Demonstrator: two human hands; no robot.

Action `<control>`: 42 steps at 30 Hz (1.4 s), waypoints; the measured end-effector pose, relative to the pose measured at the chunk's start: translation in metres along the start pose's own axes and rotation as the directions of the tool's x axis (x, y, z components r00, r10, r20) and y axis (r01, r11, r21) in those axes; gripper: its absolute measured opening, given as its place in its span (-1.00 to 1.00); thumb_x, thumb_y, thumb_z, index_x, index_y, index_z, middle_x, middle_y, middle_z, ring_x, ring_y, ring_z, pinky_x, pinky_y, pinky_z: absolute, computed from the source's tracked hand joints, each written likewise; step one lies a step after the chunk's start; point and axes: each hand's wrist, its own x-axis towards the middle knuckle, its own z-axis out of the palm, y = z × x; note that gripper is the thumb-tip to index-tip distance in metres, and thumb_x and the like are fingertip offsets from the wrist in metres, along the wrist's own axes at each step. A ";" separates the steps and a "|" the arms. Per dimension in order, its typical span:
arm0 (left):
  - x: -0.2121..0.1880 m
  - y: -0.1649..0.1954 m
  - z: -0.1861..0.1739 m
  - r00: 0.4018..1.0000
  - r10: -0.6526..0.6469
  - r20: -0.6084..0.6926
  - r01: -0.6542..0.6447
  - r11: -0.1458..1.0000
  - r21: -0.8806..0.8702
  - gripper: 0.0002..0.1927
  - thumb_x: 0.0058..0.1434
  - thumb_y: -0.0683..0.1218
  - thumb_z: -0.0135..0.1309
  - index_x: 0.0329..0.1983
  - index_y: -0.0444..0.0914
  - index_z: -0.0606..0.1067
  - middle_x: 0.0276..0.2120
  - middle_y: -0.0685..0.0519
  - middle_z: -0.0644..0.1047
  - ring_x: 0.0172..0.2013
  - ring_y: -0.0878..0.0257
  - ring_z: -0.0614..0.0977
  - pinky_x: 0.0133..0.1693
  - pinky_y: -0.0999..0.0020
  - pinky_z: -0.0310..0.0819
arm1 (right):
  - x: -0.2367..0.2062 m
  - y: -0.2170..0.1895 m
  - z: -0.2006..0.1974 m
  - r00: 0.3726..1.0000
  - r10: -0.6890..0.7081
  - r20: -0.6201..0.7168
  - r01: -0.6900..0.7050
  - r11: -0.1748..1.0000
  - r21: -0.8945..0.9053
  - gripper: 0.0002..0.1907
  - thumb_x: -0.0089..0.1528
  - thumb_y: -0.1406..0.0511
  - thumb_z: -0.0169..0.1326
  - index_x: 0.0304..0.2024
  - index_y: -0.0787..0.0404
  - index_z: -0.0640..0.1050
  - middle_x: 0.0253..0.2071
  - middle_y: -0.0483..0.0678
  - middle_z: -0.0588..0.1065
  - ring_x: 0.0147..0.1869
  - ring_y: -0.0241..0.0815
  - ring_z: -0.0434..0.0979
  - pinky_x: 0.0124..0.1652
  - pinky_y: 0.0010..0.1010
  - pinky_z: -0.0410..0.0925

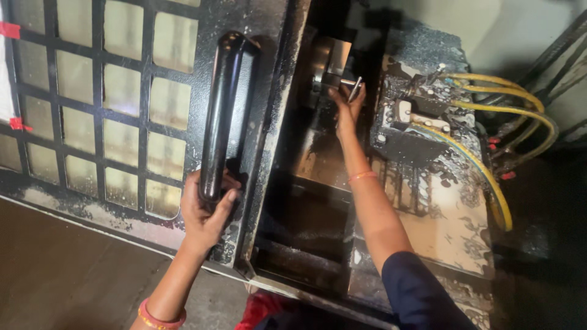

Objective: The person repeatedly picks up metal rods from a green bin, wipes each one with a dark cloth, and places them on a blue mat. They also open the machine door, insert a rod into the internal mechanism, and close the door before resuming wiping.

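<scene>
Left hand [205,211] clenched round lower end of black door handle [221,116]: rigid, glossy, likely oily-slick. Right hand [346,104] deep inside machine, fingers pinching small metal part [354,87] at chuck [324,67]; small, stiff, probably light.

yellow hoses [489,107] are seen curving along the right side of the machine, beside a grimy tool block [422,116]. a grid of pale window panes [122,91] is set in the dark door. red tape [9,29] is stuck at the left edge. oily metal chips [452,208] are scattered below.
</scene>
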 end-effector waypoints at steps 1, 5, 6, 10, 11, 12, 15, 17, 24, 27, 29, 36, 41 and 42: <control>0.000 0.001 0.000 1.000 0.005 0.003 -0.005 1.000 0.018 -0.63 0.32 -0.31 0.10 0.14 -0.38 0.29 -0.18 -0.06 0.57 -0.12 0.24 0.63 0.03 0.35 0.51 | 0.000 -0.002 0.000 1.000 -0.007 0.006 0.006 1.000 0.015 0.26 0.05 0.15 0.43 0.53 0.12 -0.14 0.37 0.24 0.40 0.12 -0.15 0.59 -0.56 -0.66 0.17; 0.002 0.002 0.003 1.000 -0.021 -0.003 0.021 1.000 -0.007 -0.62 0.31 -0.32 0.10 0.14 -0.38 0.29 -0.18 -0.07 0.56 -0.09 0.23 0.62 0.07 0.33 0.50 | 0.000 -0.007 0.002 1.000 0.012 -0.008 -0.012 1.000 0.006 0.28 0.02 0.16 0.44 0.53 0.10 -0.15 0.36 0.21 0.37 0.12 -0.17 0.61 -0.57 -0.66 0.19; 0.003 0.001 0.003 0.999 -0.041 -0.005 0.041 0.998 -0.042 -0.62 0.32 -0.32 0.10 0.15 -0.38 0.29 -0.17 -0.07 0.55 -0.08 0.23 0.62 0.07 0.32 0.50 | 0.000 -0.007 0.002 1.000 0.011 -0.009 -0.011 1.000 0.009 0.28 0.02 0.16 0.44 0.53 0.10 -0.16 0.36 0.20 0.37 0.12 -0.20 0.60 -0.58 -0.66 0.19; 0.005 -0.002 0.003 1.000 -0.013 0.005 0.013 1.000 0.000 -0.62 0.31 -0.31 0.11 0.15 -0.38 0.29 -0.15 -0.07 0.57 -0.09 0.23 0.62 0.08 0.31 0.48 | 0.004 -0.006 0.003 1.000 0.024 -0.019 -0.024 0.999 0.029 0.29 0.01 0.18 0.44 0.53 0.10 -0.15 0.35 0.19 0.37 -0.02 -0.23 0.58 -0.60 -0.65 0.17; 0.006 -0.003 0.002 1.000 -0.015 0.005 0.015 1.000 0.020 -0.62 0.30 -0.30 0.11 0.15 -0.38 0.30 -0.17 -0.07 0.57 -0.10 0.23 0.63 0.07 0.31 0.48 | 0.006 -0.006 0.003 1.000 0.019 -0.020 -0.019 1.000 0.021 0.29 0.01 0.18 0.45 0.53 0.11 -0.14 0.35 0.20 0.38 -0.04 -0.24 0.58 -0.60 -0.65 0.17; 0.006 -0.004 0.001 1.000 -0.017 0.004 0.017 0.999 0.041 -0.62 0.30 -0.30 0.11 0.14 -0.38 0.30 -0.18 -0.07 0.58 -0.11 0.23 0.63 0.07 0.31 0.48 | 0.007 -0.005 0.004 1.000 0.015 -0.021 -0.015 1.000 0.012 0.28 0.01 0.18 0.45 0.53 0.13 -0.13 0.35 0.20 0.40 -0.05 -0.25 0.57 -0.60 -0.66 0.18; 0.008 -0.008 -0.002 1.000 -0.024 0.007 0.024 1.000 -0.004 -0.60 0.29 -0.30 0.11 0.15 -0.38 0.28 -0.16 -0.08 0.57 -0.09 0.23 0.63 0.09 0.32 0.49 | 0.011 -0.005 0.007 1.000 0.003 -0.017 -0.003 1.000 -0.003 0.26 0.02 0.19 0.45 0.53 0.14 -0.10 0.35 0.20 0.41 -0.09 -0.25 0.55 -0.60 -0.66 0.18; 0.009 -0.010 -0.004 1.000 -0.014 0.006 0.014 0.999 0.039 -0.61 0.27 -0.29 0.12 0.13 -0.38 0.30 -0.17 -0.08 0.59 -0.11 0.23 0.64 0.07 0.33 0.50 | 0.010 -0.008 0.011 1.000 0.003 -0.015 -0.003 1.000 -0.021 0.25 0.02 0.19 0.44 0.53 0.14 -0.09 0.35 0.19 0.40 -0.08 -0.26 0.57 -0.59 -0.66 0.19; 0.016 -0.006 -0.013 0.998 -0.062 0.019 0.062 0.998 0.004 -0.61 0.25 -0.25 0.13 0.11 -0.36 0.32 -0.19 -0.04 0.61 -0.15 0.26 0.64 0.01 0.34 0.51 | 0.002 -0.030 0.026 0.997 0.076 -0.015 -0.077 0.990 -0.121 0.24 0.00 0.17 0.40 0.52 0.12 -0.10 0.29 0.07 0.44 -0.01 -0.26 0.60 -0.56 -0.62 0.19; 0.020 -0.002 -0.017 1.000 -0.002 0.029 0.000 0.998 0.069 -0.65 0.27 -0.23 0.15 0.08 -0.34 0.35 -0.22 -0.01 0.59 -0.16 0.28 0.63 -0.04 0.35 0.52 | 0.000 -0.033 0.035 1.000 -0.013 0.004 0.013 0.993 -0.114 0.21 0.07 0.21 0.45 0.54 0.17 -0.05 0.23 0.09 0.51 0.12 -0.25 0.58 -0.15 -0.57 0.35; 0.022 0.000 -0.020 0.999 -0.012 0.029 0.010 0.998 0.059 -0.64 0.28 -0.23 0.16 0.08 -0.35 0.34 -0.20 -0.01 0.59 -0.13 0.27 0.61 0.02 0.34 0.49 | -0.006 -0.031 0.038 0.993 -0.110 -0.038 0.101 0.975 -0.196 0.19 0.08 0.25 0.50 0.52 0.22 -0.02 0.12 0.10 0.55 0.12 -0.23 0.57 0.04 -0.50 0.43; 0.026 -0.009 -0.034 0.997 -0.067 0.030 0.063 0.992 0.106 -0.62 0.25 -0.23 0.20 0.08 -0.35 0.36 -0.20 -0.03 0.56 -0.20 0.24 0.55 -0.08 0.36 0.45 | -0.062 -0.023 0.034 0.946 -0.323 -0.039 0.303 0.917 -0.259 -0.23 0.16 0.40 0.28 0.39 0.25 0.27 -0.36 -0.10 0.60 -0.28 -0.31 0.63 -0.18 -0.46 0.49; 0.029 -0.025 -0.034 0.999 0.020 0.037 -0.020 1.000 0.003 -0.55 0.37 -0.21 0.16 0.23 -0.37 0.26 -0.18 -0.03 0.54 -0.11 0.27 0.57 0.10 0.37 0.43 | -0.117 -0.053 -0.026 0.951 -0.296 -0.093 0.248 0.906 -0.343 -0.69 0.25 0.41 0.28 0.05 0.30 0.61 -0.48 -0.16 0.50 -0.44 -0.42 0.47 -0.39 -0.56 0.32; 0.030 -0.027 -0.034 0.998 0.047 0.036 -0.048 0.998 0.036 -0.55 0.40 -0.22 0.17 0.24 -0.38 0.25 -0.20 -0.05 0.54 -0.12 0.26 0.57 0.10 0.38 0.42 | -0.127 -0.063 -0.041 0.944 -0.305 -0.121 0.252 0.910 -0.328 -0.78 0.26 0.41 0.27 -0.04 0.30 0.64 -0.45 -0.18 0.52 -0.44 -0.45 0.45 -0.42 -0.57 0.31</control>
